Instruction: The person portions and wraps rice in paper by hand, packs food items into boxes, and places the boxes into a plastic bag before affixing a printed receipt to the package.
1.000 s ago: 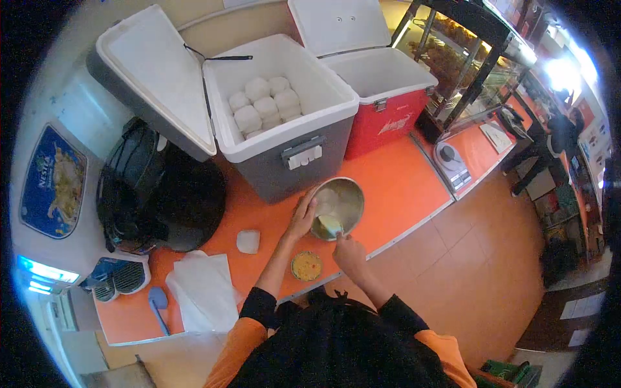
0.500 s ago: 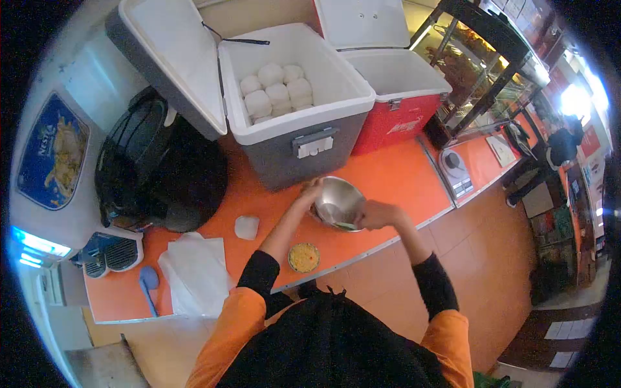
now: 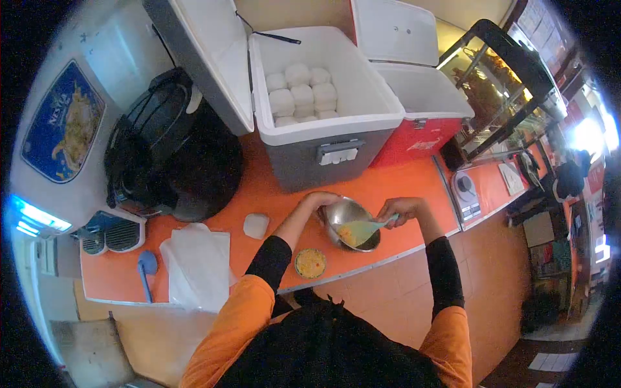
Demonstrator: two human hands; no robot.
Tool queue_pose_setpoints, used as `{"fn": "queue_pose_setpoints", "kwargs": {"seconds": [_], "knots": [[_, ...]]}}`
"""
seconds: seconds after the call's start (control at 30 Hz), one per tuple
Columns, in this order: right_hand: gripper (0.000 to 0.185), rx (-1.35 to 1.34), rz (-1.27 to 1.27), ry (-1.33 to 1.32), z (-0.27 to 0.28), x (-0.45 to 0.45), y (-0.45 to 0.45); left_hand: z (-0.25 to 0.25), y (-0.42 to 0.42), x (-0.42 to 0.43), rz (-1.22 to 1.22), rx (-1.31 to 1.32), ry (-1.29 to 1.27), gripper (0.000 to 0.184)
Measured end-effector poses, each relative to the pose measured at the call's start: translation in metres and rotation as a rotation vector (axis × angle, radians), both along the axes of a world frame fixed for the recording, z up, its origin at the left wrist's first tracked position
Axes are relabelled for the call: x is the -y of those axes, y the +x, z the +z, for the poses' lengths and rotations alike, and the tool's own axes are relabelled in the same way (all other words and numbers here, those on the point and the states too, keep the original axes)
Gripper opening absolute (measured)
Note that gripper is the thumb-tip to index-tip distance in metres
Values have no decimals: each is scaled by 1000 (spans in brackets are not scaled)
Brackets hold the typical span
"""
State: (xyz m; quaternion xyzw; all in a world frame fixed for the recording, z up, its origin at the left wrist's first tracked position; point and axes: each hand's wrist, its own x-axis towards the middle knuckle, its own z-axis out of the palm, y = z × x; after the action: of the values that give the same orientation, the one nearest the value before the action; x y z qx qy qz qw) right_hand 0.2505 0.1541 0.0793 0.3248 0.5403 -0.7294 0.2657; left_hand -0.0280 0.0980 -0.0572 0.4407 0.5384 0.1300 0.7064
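Observation:
A steel mixing bowl point(image 3: 337, 212) is tilted over the orange counter near its front edge. My left hand point(image 3: 321, 200) grips the bowl's left rim, fingers mostly hidden behind it. My right hand point(image 3: 402, 210) is closed on the handle of a pale green spatula point(image 3: 363, 229), whose blade is inside the bowl against some yellow-orange food point(image 3: 349, 234). Just left of and below the bowl, a small round container of yellow food point(image 3: 310, 263) stands on the counter. A white square piece point(image 3: 256, 226) lies further left.
Behind the bowl stand an open grey cooler point(image 3: 310, 161) with several white rounded packets and an open red cooler point(image 3: 414, 140). White sheets point(image 3: 197, 265), a blue-grey scoop point(image 3: 147, 263) and a black container point(image 3: 187, 161) are left. A scale point(image 3: 466, 194) sits right.
The view has shifted. My right hand has moved to the bowl's right side with the spatula, which now lies across the bowl, and the yellow-orange food shows inside.

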Motion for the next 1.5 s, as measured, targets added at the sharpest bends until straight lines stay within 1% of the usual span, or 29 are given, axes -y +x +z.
{"fn": "queue_pose_setpoints", "kwargs": {"seconds": [0.03, 0.07, 0.13, 0.17, 0.23, 0.27, 0.33, 0.37, 0.4, 0.43, 0.53, 0.6, 0.67, 0.7, 0.77, 0.8, 0.87, 0.9, 0.97, 1.0, 1.07, 1.1, 1.2, 1.27, 1.3, 1.37, 1.4, 1.47, 1.5], "knots": [[33, -6, -56, -13, -7, 0, 3, -5, 1, -9, -44, -90, -90, 69], [33, -4, -53, -15, -12, 0, 10, -12, 0, -14, -41, -88, -91, 69], [37, -48, -240, -206, -20, -1, 23, -27, -3, -20, 81, -119, 103, 67], [37, -46, -238, -209, -26, 0, 31, -32, -8, -25, 83, -118, 100, 67], [37, -214, -449, -247, -38, 4, 47, -36, -22, -28, 3, -184, 267, 66], [37, -211, -452, -249, -42, 8, 54, -35, -28, -26, -24, -205, 322, 66], [37, -323, -646, -185, -44, 20, 62, -27, -39, -14, 78, -51, 288, 64], [37, -320, -648, -186, -45, 26, 65, -29, -44, -10, 128, 49, 254, 63], [35, -359, -667, -140, -41, 34, 65, -19, -46, 1, 127, 51, 252, 63], [33, -397, -687, -93, -37, 42, 64, 5, -45, 18, 222, 24, 340, 64], [34, -440, -703, -44, -34, 66, 65, 28, -40, 90, 550, -20, 604, 69], [33, -411, -692, 26, -35, 84, 65, 45, -43, 157, 500, 78, 541, 85], [33, -385, -676, 94, -33, 102, 60, 28, -54, 218, 230, -143, 844, 109], [32, -355, -680, 92, -29, 112, 56, 22, -46, 239, 231, -145, 842, 109], [29, -323, -724, 74, -27, 130, 47, 10, -26, 265, 297, -239, 829, 122], [29, -325, -721, 74, -29, 137, 43, 9, -15, 268, 299, -242, 830, 122], [25, -327, -770, 86, -34, 151, 36, 8, 5, 269, 427, -420, 786, 111], [25, -327, -771, 90, -36, 156, 33, 5, 10, 267, 427, -417, 788, 111], [22, -357, -802, 16, -38, 164, 27, 0, 16, 263, 561, -326, 815, 98], [22, -357, -801, 21, -36, 169, 22, -1, 17, 264, 563, -323, 819, 98], [25, -344, -848, -26, -30, 176, 14, -4, 16, 263, 646, -300, 787, 87], [25, -348, -847, -21, -26, 181, 9, 2, 13, 261, 647, -299, 793, 87], [29, -353, -863, 88, -13, 194, -3, 26, 4, 249, 716, -251, 822, 87], [31, -338, -902, 177, -1, 198, -9, 39, 2, 228, 740, -188, 980, 90], [31, -344, -905, 180, 2, 198, -12, 51, 3, 218, 736, -188, 987, 90], [33, -273, -947, 340, 6, 198, -18, 74, 6, 197, 654, -283, 1064, 92], [33, -278, -958, 346, 0, 196, -20, 73, 9, 185, 644, -279, 1073, 92], [39, -260, -774, 835, -18, 193, -24, 66, 17, 161, 563, -342, 1093, 93], [39, -260, -789, 843, -11, 200, -32, 71, 23, 153, 549, -334, 1102, 93]]}}
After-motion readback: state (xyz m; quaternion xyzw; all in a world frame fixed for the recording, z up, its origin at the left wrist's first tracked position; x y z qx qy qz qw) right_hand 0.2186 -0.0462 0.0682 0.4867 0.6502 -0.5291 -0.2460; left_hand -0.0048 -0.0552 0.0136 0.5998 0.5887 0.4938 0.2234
